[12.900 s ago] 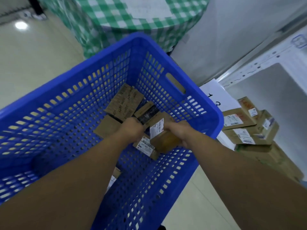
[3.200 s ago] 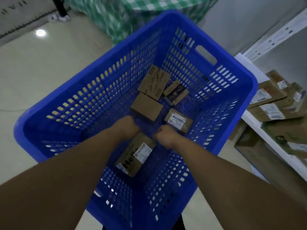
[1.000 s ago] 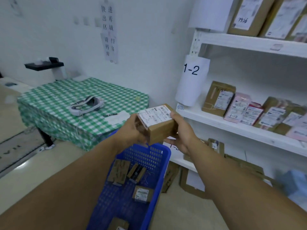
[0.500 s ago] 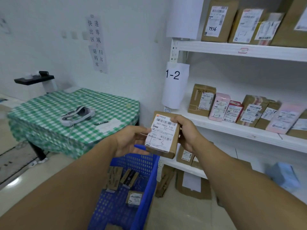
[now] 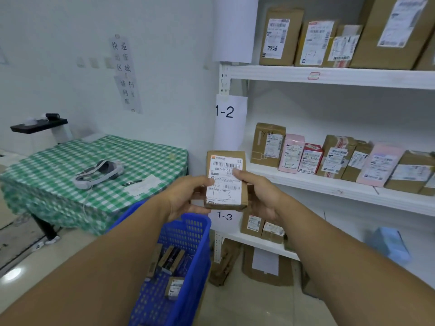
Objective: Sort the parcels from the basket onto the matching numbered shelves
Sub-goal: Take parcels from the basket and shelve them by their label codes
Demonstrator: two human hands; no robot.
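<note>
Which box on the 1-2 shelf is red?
The short red box, third from the left on the 1-2 shelf, between a pink parcel and a brown one. Others are brown or pink.

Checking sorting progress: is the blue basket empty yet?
Not empty. At least three small parcels lie on the floor of the blue basket.

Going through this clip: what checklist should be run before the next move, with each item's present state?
1. Parcel gripped by left hand and right hand: ok.
2. Label faces the camera: ok.
3. Handwritten shelf number readable: cannot tell.
4. 1-2 sign and 1-3 sign in view: ok.
5. Free room on 1-3 shelf: cannot tell, arm hides it.
6. Basket emptied: not ok.
</note>
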